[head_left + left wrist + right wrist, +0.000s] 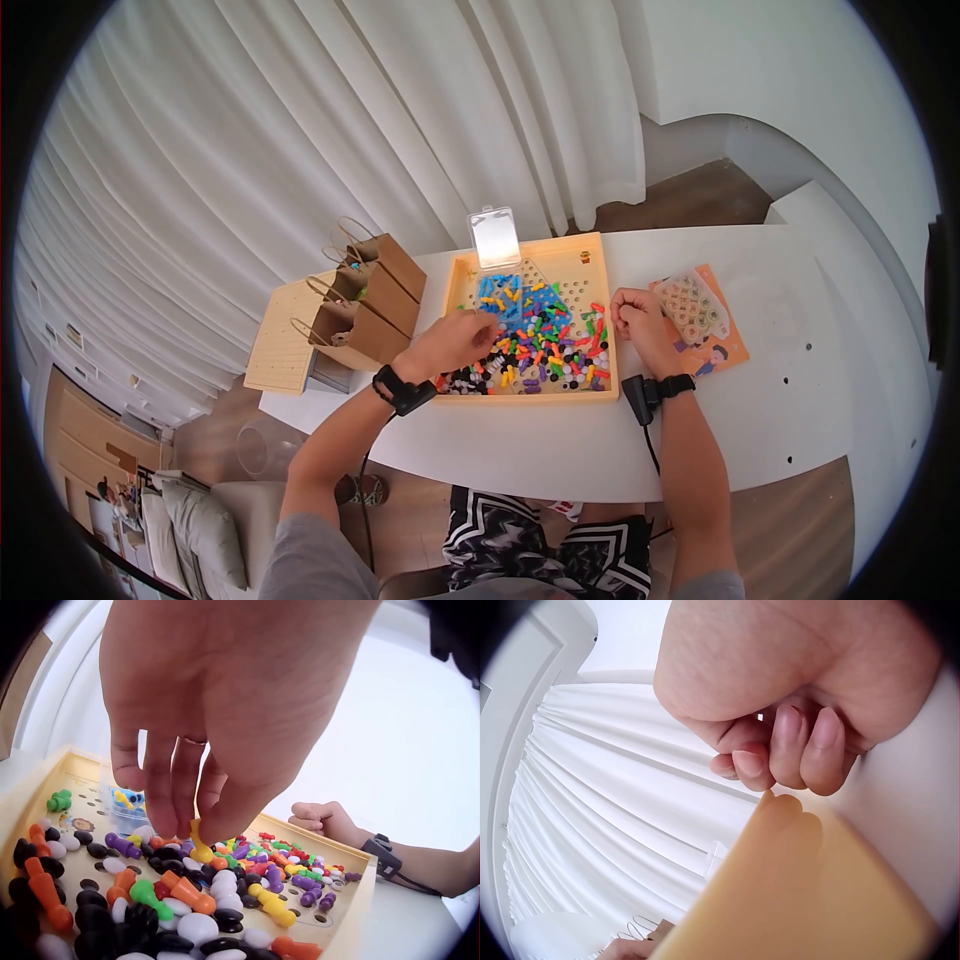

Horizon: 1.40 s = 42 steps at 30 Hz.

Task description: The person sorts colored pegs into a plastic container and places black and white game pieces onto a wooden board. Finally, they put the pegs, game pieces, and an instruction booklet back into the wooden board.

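Left hand (462, 340): fingers and thumb brought together, clamped on a yellow peg (200, 849).
Yellow peg: held low over the mixed pegs and beads (545, 355) in the wooden tray (530, 398).
Right hand (640, 318): placed just beside the tray's right rim — fingers curled in toward the palm.
Clear box (129, 823): set inside the tray, lid raised — blue and yellow pieces contained.
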{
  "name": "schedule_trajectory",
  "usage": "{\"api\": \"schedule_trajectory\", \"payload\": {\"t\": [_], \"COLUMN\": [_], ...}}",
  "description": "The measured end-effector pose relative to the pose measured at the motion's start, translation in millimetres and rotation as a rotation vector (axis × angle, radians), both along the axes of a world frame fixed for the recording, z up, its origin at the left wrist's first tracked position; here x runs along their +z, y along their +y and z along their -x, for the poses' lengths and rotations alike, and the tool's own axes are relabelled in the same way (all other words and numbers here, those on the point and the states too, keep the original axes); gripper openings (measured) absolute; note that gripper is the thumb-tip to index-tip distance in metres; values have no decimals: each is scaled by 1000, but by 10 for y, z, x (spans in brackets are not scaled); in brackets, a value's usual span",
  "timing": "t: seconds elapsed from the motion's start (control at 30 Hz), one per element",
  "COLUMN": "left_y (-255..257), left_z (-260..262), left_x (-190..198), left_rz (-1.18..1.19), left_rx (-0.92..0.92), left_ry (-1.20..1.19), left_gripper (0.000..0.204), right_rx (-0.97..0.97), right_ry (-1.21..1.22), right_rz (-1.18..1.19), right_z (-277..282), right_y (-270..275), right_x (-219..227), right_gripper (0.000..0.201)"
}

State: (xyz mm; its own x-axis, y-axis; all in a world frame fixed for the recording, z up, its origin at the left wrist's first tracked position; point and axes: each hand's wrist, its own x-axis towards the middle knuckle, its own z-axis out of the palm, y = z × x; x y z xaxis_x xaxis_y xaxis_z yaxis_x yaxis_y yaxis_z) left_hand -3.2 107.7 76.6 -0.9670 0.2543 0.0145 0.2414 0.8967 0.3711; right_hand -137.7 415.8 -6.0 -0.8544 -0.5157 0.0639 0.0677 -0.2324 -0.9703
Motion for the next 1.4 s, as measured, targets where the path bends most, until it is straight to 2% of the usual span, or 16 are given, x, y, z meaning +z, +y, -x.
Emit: {"api": "schedule_trajectory", "payload": {"t": [0.1, 0.33, 1.0, 1.4], "left_y": [104, 171, 157, 209], "left_z": [40, 84, 158, 185], "left_x": [-24, -144, -315, -319], "left_rz": [72, 167, 385, 487], "left_rx": [5, -3, 37, 19], "left_ry": [87, 52, 160, 242], "left_gripper": [9, 11, 24, 19], "right_rx": [-4, 3, -9, -3], "right_ry": [-8, 6, 18, 15], "right_rz": [0, 20, -10, 2], "right_z": [-3, -11, 0, 11], "right_y": [-5, 4, -9, -11], "right_x": [6, 12, -11, -22], "right_gripper": [19, 18, 20, 20]}}
